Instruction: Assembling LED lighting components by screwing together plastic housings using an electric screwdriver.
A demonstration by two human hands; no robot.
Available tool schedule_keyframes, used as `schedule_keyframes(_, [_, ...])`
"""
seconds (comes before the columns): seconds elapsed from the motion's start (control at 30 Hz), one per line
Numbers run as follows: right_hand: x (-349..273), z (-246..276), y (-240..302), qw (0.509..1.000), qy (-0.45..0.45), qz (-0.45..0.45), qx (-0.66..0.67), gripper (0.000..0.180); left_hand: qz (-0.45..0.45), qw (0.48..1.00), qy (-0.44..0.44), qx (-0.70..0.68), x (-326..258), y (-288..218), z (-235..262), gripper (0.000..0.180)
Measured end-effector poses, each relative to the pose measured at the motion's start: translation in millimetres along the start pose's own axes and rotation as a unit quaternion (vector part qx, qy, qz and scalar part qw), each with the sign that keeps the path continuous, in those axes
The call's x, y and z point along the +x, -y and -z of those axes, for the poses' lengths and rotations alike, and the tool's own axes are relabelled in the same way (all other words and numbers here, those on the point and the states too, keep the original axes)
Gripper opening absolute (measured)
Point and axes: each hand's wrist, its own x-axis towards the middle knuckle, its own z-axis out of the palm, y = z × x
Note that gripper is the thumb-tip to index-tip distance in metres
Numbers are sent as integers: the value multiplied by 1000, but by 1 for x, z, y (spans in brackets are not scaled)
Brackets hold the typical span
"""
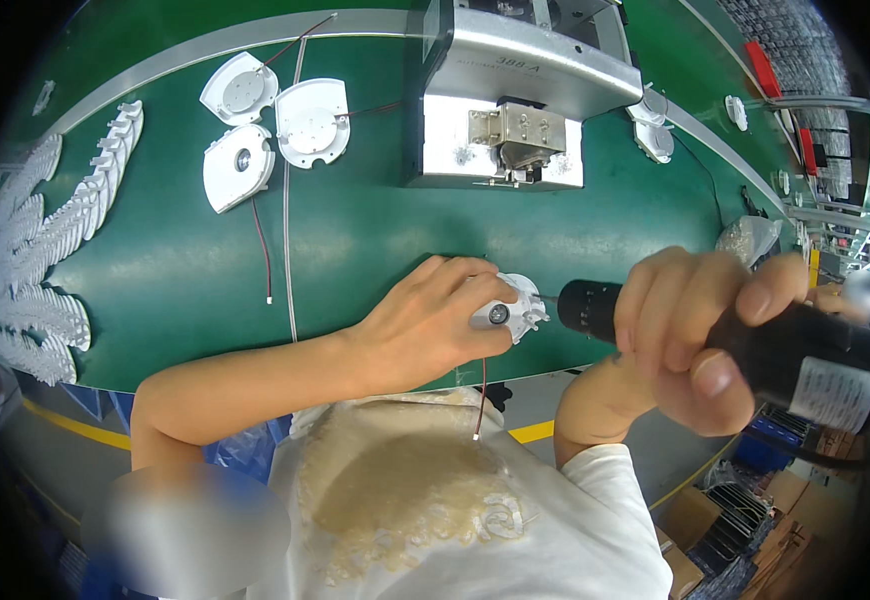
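Note:
My left hand (pixel 445 310) is closed over a white plastic housing (pixel 523 308), pressing it on the green table near the front edge. A round metal part shows in the housing, and a thin dark red wire (pixel 483 390) hangs from it over the edge. My right hand (pixel 695 330) is wrapped round a black electric screwdriver (pixel 595 308), held nearly level. Its thin bit points left and reaches the housing's right side; whether the tip sits on a screw is too small to tell.
A metal machine (pixel 515 90) stands at the back middle of the table. Several white housings with wires (pixel 312 122) lie left of it, and more housings (pixel 652 125) to its right. Rows of stacked white parts (pixel 55 240) cover the far left. A clear bag (pixel 748 238) lies at the right.

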Motion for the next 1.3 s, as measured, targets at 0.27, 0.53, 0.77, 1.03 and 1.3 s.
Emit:
schedule_keyframes(0.27, [-25, -10, -14, 995, -97, 20, -33, 36, 5, 1000, 1, -23, 3, -2, 0, 20])
schedule_keyframes(0.53, [-26, -10, -24, 996, -66, 41, -39, 37, 9, 998, -21, -56, 6, 0, 1, 15])
schedule_keyframes(0.77, [-21, -3, -24, 996, 58, 47, -43, 36, 1, 999, -20, -42, 5, 0, 4, 15])
schedule_keyframes(1.03, [-6, 0, -19, 994, -87, 37, 46, 38, -9, 998, -15, -54, 0, 3, 3, 18])
schedule_keyframes(1.3, [65, 3, -23, 987, -131, 93, -12, 38, -9, 997, 7, -77, 3, 1, 14, 18])
